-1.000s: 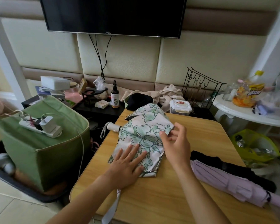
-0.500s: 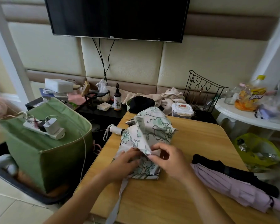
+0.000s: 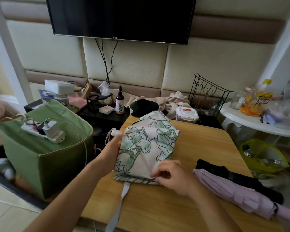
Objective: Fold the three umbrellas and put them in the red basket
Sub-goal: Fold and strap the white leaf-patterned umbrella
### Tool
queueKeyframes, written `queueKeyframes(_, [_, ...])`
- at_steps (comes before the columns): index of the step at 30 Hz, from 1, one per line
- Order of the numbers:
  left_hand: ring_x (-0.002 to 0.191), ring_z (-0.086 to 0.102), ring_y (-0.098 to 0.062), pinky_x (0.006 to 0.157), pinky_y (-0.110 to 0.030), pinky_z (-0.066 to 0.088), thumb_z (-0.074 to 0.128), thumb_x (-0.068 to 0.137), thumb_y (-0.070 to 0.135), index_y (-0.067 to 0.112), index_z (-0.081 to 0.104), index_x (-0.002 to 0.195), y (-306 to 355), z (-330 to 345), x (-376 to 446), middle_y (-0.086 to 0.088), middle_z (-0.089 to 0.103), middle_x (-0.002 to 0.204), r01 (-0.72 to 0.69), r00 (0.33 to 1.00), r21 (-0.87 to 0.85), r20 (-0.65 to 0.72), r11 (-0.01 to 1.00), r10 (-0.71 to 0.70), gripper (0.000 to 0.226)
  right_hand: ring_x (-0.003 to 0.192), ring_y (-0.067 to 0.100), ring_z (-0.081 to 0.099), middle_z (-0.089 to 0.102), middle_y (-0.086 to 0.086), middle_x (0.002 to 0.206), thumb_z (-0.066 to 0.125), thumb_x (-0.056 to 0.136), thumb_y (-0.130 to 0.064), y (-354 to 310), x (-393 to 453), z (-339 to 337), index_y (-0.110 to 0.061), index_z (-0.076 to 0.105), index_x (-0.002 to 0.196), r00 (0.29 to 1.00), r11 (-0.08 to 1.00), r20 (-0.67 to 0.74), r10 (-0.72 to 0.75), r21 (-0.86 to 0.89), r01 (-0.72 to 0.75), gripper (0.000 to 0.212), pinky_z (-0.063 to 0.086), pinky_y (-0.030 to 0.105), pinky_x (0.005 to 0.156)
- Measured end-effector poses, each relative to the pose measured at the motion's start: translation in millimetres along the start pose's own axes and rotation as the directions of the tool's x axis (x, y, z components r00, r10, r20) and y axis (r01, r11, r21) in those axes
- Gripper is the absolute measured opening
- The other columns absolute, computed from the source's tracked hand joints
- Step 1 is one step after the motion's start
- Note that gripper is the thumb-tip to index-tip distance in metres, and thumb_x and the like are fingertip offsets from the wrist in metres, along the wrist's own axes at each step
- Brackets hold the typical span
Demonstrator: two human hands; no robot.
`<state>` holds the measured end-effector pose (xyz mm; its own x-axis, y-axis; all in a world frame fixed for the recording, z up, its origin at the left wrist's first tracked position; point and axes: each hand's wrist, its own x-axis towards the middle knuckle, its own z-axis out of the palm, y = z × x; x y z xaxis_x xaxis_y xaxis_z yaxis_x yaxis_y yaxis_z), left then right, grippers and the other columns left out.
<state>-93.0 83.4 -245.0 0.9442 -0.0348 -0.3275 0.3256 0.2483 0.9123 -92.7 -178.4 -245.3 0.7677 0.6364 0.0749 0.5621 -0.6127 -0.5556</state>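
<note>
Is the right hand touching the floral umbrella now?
Touching. The head view shows the right hand pinching the near edge of the floral umbrella, fingertips on the fabric.

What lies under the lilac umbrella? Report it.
A black umbrella lies partly under the lilac umbrella, on the wooden table. Its far end and right edge show; the lilac canopy covers the rest, so its handle cannot be seen.

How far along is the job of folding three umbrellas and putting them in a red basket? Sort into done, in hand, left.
Done: nothing stowed; no red basket is in view. In hand: the floral umbrella lies on the wooden table, left hand steadying its side, right hand pinching the near edge. Left: the lilac umbrella and black umbrella lie collapsed, straps apparently unfastened.
</note>
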Motion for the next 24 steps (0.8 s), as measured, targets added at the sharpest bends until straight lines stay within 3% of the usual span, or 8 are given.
queueKeyframes(3, [0.095,0.074,-0.038,0.088,-0.05,0.059,0.066,0.097,0.027,0.0,0.069,0.12,-4,7,-1,-0.019,0.077,0.103,-0.045,0.99,0.151,-0.126,0.987,0.065,0.035,0.1,-0.007,0.058,0.066,-0.023,0.097,0.072,0.092,-0.033,-2,-1,-1,-0.033,0.078,0.102,0.997,1.0,0.079,0.015,0.007,-0.016,0.012,0.047,0.012,0.088])
queueKeyframes(6, [0.08,0.076,-0.035,0.069,-0.04,0.061,0.067,0.096,0.008,-0.002,0.072,0.111,-13,5,5,-0.018,0.078,0.09,-0.038,0.965,0.193,-0.249,0.98,0.087,0.018,0.086,0.002,0.059,0.064,-0.014,0.094,0.067,0.092,-0.045,0,-2,-2,-0.035,0.06,0.098,0.995,0.995,0.044,0.085,0.051,-0.087,0.014,0.053,0.028,0.077])
queueKeyframes(8, [0.08,0.076,-0.035,0.069,-0.039,0.061,0.067,0.096,0.007,0.001,0.072,0.108,-15,5,7,-0.017,0.078,0.09,-0.026,0.962,0.176,-0.263,0.984,0.072,0.015,0.072,0.01,0.061,0.062,-0.006,0.09,0.065,0.093,-0.05,0,0,1,-0.034,0.044,0.097,0.976,0.975,-0.077,0.202,0.113,-0.193,0.026,0.05,0.03,0.061])
queueKeyframes(11, [0.081,0.077,-0.035,0.067,-0.039,0.062,0.068,0.095,0.007,0.005,0.072,0.108,-14,6,11,-0.016,0.078,0.091,-0.022,0.96,0.142,-0.273,0.99,0.061,0.013,0.061,0.013,0.067,0.068,-0.001,0.093,0.063,0.095,-0.049,-3,7,6,-0.028,0.041,0.099,0.862,0.852,-0.215,0.46,0.379,-0.361,0.031,0.051,0.034,0.058])
queueKeyframes(14, [0.084,0.076,-0.036,0.071,-0.042,0.063,0.069,0.095,0.007,0.005,0.072,0.109,-13,7,11,-0.017,0.078,0.093,-0.031,0.958,0.122,-0.279,0.992,0.065,0.015,0.059,0.023,0.07,0.074,0.006,0.088,0.07,0.091,-0.049,-3,15,11,-0.015,0.052,0.109,0.719,0.538,-0.091,0.689,0.729,-0.424,0.043,0.046,0.034,0.053])
queueKeyframes(16, [0.087,0.076,-0.037,0.079,-0.048,0.062,0.069,0.096,0.013,0.006,0.073,0.11,-13,7,14,-0.017,0.078,0.094,-0.031,0.956,0.111,-0.288,0.993,0.062,0.016,0.052,0.017,0.066,0.074,0.008,0.091,0.079,0.088,-0.039,-1,20,14,-0.007,0.059,0.112,0.697,0.392,-0.02,0.717,0.838,-0.379,0.044,0.039,0.026,0.044])
queueKeyframes(20, [0.092,0.075,-0.037,0.087,-0.052,0.06,0.068,0.097,0.03,0.008,0.072,0.11,-10,6,18,-0.016,0.078,0.098,0.012,0.958,0.036,-0.287,0.999,-0.001,0.026,0.044,0.008,0.056,0.071,0.004,0.074,0.082,0.084,-0.016,-4,25,11,-0.003,0.059,0.115,0.698,0.358,-0.056,0.714,0.885,-0.296,0.04,0.036,0.022,0.043])
queueKeyframes(24, [0.089,0.076,-0.038,0.082,-0.049,0.062,0.07,0.096,0.02,0.004,0.073,0.11,-12,1,22,-0.019,0.078,0.097,-0.046,0.955,0.093,-0.289,0.995,0.071,0.022,0.04,0.009,0.051,0.063,0.004,0.067,0.083,0.084,-0.022,-11,24,5,-0.011,0.048,0.113,0.664,0.372,-0.097,0.741,0.883,-0.287,0.047,0.037,0.026,0.045])
